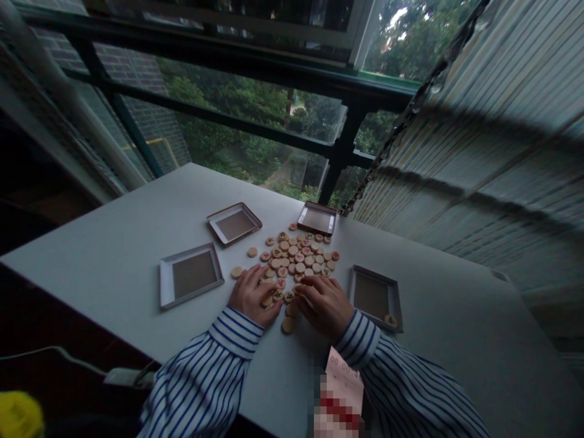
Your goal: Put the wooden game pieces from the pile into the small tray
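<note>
Round wooden Chinese chess pieces point(299, 257) lie in a loose heap on the white table, some showing red or black characters, others blank. My left hand point(252, 297) is at the near left edge of the heap, with its fingers and thumb curled round a few pieces point(267, 300). Opposite it, my right hand point(325, 304) pinches a piece point(296, 291) at its fingertips, partly hidden by the fingers. Between the hands lie black-marked pieces point(289, 296), and two blank ones point(288, 325) sit nearer me.
Shallow open box halves surround the heap: one at left point(166, 286), one behind it point(221, 232), one at the back point(317, 230) and one at right point(398, 298) holding a piece point(390, 320). A pink-lit screen point(342, 372) lies by my right sleeve. Window railings border the table point(114, 225).
</note>
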### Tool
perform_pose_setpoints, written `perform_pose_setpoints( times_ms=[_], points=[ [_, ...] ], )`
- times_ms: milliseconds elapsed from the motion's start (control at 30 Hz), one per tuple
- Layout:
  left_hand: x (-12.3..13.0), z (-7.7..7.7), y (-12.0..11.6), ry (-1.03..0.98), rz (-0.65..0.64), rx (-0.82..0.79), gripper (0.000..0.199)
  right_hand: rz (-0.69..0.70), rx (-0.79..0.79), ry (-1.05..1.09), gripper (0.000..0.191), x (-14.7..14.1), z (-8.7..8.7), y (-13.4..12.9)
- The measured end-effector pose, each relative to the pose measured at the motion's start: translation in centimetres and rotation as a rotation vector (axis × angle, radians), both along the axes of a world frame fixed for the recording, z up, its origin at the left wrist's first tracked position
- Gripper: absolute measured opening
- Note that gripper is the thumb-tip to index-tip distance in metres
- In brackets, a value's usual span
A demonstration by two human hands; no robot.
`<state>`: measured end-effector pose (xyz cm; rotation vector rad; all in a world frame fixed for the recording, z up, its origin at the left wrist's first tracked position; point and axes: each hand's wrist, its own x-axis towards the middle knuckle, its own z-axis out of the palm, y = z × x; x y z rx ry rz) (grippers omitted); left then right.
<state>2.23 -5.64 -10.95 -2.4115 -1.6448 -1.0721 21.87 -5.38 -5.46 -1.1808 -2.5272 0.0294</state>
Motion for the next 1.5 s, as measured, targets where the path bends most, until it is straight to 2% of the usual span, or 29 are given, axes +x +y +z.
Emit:
perform_pose_setpoints(
  times_ms=[333,1067,1500],
  points=[
    [0.08,-0.28,-0.01,0.04,0.019,-0.014,0.023,0.036,-0.05,-0.01,0.022,0.13,-0.33,0.01],
    [0.76,0.14,-0.4,0.03,0.07,-0.05,0.023,0.036,-0.037,0.053,0.022,0.32,-0.05,-0.01],
    [0.8,0.11,-0.31,0.028,0.052,-0.017,0.021,0.049,0.003,0.096,0.02,0.35,-0.25,0.04]
  ],
)
